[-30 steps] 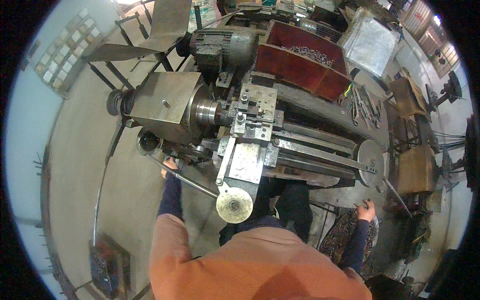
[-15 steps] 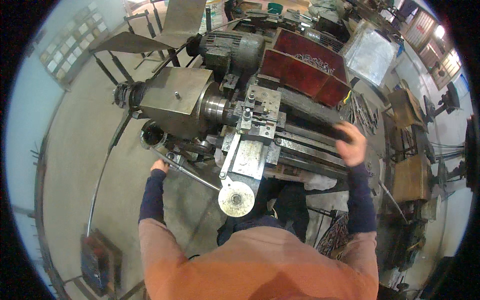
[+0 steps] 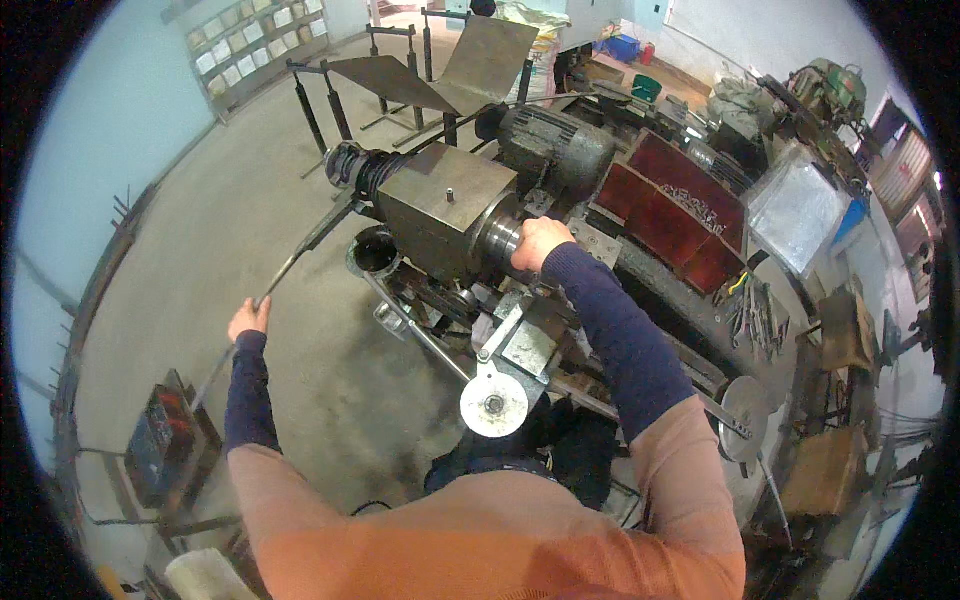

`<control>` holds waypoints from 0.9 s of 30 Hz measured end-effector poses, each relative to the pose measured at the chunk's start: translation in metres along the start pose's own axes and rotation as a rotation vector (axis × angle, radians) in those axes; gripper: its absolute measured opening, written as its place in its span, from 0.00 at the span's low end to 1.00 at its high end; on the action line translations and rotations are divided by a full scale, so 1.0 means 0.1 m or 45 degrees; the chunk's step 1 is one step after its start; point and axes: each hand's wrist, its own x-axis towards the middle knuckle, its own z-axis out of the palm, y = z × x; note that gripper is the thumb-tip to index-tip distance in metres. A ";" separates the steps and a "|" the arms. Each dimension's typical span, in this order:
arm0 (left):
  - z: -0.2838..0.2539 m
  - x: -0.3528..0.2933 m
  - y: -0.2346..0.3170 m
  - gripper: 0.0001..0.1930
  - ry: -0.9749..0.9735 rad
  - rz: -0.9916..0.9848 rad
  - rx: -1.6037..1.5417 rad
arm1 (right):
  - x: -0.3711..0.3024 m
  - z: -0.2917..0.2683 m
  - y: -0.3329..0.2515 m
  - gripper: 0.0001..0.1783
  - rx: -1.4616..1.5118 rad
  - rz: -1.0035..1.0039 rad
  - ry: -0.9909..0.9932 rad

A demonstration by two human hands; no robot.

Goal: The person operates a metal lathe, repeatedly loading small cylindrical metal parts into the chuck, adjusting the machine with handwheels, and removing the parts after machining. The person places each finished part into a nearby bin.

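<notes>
A lathe fills the middle of the view, with a box-shaped metal headstock (image 3: 440, 200) and a round steel chuck (image 3: 500, 236) on its right side. My left hand (image 3: 250, 318) is closed round a long metal lever (image 3: 290, 268) that slants down from the headstock's left end. At the chuck's face is my right hand (image 3: 543, 243), its fingers curled in; what they hold, if anything, is hidden. My right forearm crosses over the tool slide and bed. Nearer me, a pale round handwheel disc (image 3: 494, 405) sits at the end of the cross slide (image 3: 530, 350).
Behind the lathe stand an electric motor (image 3: 560, 150) and a dark red tray (image 3: 660, 225) with small metal parts. Several hand tools (image 3: 757, 315) lie right of the tray. A steel bar (image 3: 425, 335) slants below the headstock. At lower left is a dark box (image 3: 170, 440) on a stand.
The view has swung. My left hand has moved from beside the steel bar to the long lever, further left. My right hand has gone from over the bed leftward to the chuck.
</notes>
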 end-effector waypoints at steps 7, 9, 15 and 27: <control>-0.41 -1.01 0.88 0.29 -0.058 -0.069 0.007 | 0.03 0.08 0.02 0.20 0.014 0.012 0.094; -0.49 -1.01 0.90 0.28 -0.059 -0.120 -0.183 | 0.03 0.07 0.00 0.19 -0.039 0.043 0.037; -0.80 -0.96 1.23 0.24 0.037 0.350 -0.373 | -0.55 -0.12 -0.04 0.12 0.327 -0.539 0.531; -1.05 -1.64 3.51 0.16 -1.650 0.306 -2.716 | -1.04 0.02 -0.32 0.22 0.582 -0.897 0.889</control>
